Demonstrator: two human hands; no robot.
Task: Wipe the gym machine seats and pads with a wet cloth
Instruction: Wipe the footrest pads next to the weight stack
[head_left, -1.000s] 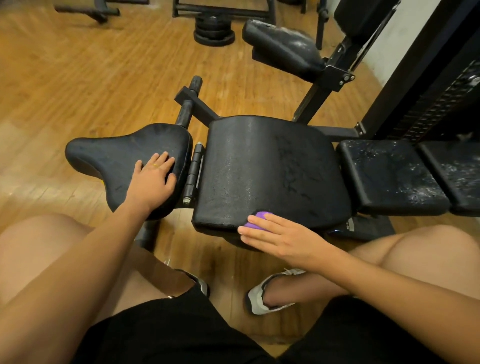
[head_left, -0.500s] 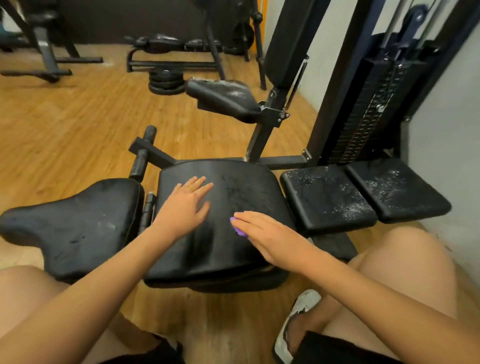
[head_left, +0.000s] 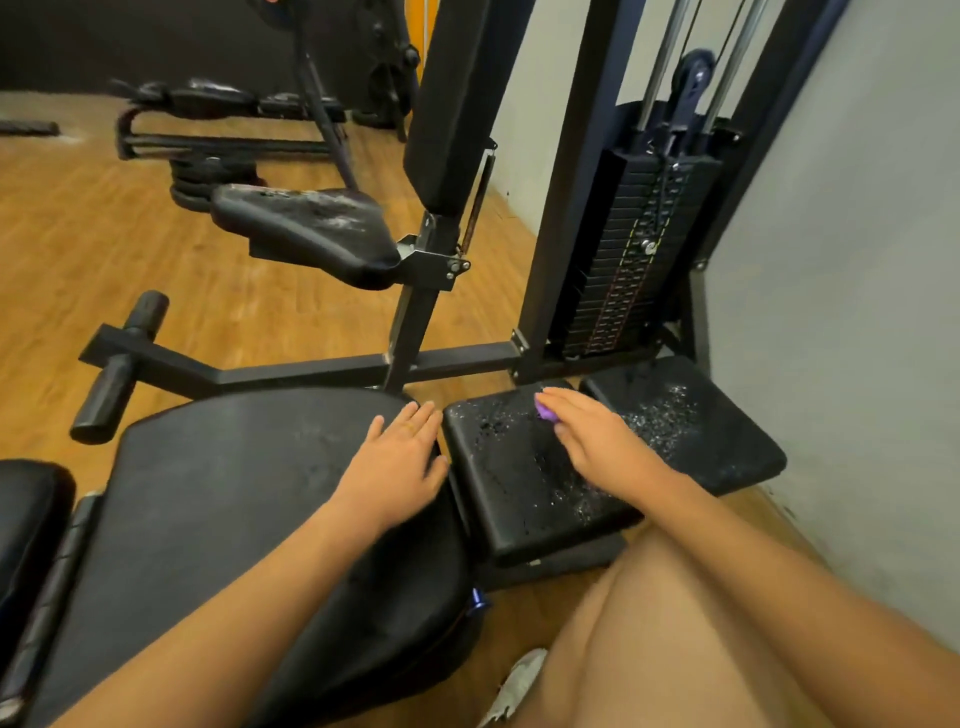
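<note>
Purple cloth (head_left: 545, 412) lies on the middle square pad (head_left: 509, 499), close to its far edge. Most of it is hidden under the right hand (head_left: 597, 441), and only a small bunched corner shows past the fingertips. That hand lies flat on the cloth, fingers straight and pressed close together. Whether the thumb hooks any of the fabric cannot be told from this angle.

The left hand (head_left: 395, 462) rests palm down on the right edge of the large seat pad (head_left: 249, 499). Its fingers are straight and only slightly fanned, and the thumb reaches toward the gap between the two pads. It holds nothing.

The middle pad is speckled with white flecks and darker streaks. Just beside it, next to the grey wall (head_left: 857, 260), the far square pad (head_left: 691, 431) carries a denser patch of flecks. Behind the pads stand the weight stack (head_left: 634, 260) and a tall upright back pad (head_left: 452, 104). A raised seat (head_left: 306, 228), scuffed pale on top, is bolted to the post below that back pad.

A wooden floor (head_left: 78, 234) lies under the machine. A bare knee fills the lower right — a pale shoe (head_left: 514, 686) sits beside it.
</note>
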